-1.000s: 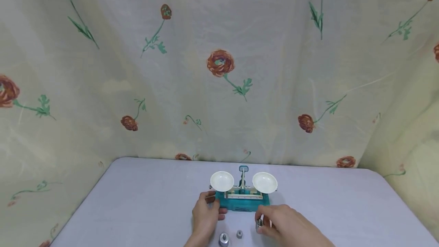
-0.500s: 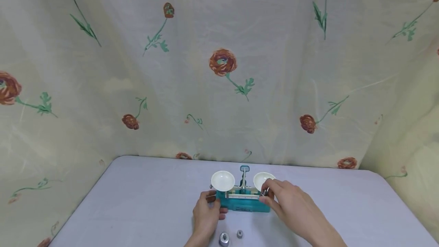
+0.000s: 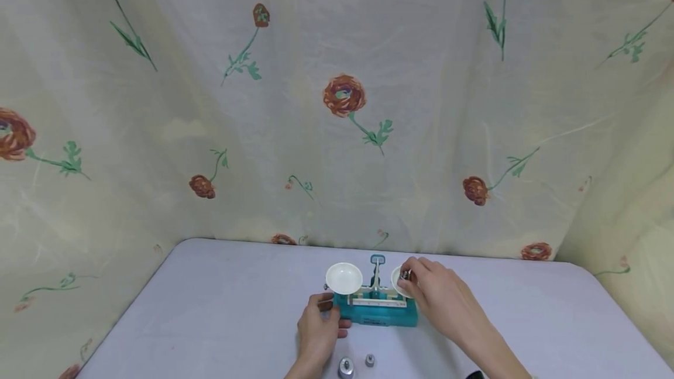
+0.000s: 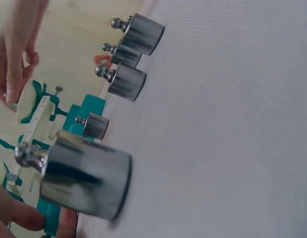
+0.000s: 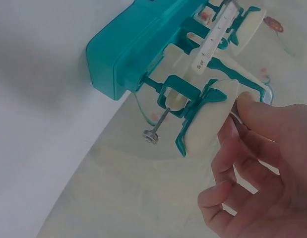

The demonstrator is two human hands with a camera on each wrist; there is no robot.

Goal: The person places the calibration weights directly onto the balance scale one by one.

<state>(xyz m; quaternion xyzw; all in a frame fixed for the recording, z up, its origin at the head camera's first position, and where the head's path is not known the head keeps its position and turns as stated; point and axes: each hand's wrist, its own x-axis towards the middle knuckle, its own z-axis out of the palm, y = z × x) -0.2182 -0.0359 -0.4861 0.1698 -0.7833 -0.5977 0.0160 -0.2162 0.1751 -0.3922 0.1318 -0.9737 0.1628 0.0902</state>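
Note:
A teal balance scale with two white pans stands on the table. My left hand holds the left end of its base, fingers on both sides. Over the right pan, my right hand pinches a small metal weight between thumb and fingertips. From the right wrist view, the hand is at the pan's upper face and mostly hides the weight. I cannot tell whether the weight touches the pan. The left pan has nothing on it.
Two knobbed metal weights, a larger one and a smaller one, stand in front of the scale. The left wrist view shows several more, one weight very near the camera. A flowered curtain hangs behind the table.
My right hand has lifted the weight from in front of the scale and carried it up and away to the right pan. The left hand has stayed on the base.

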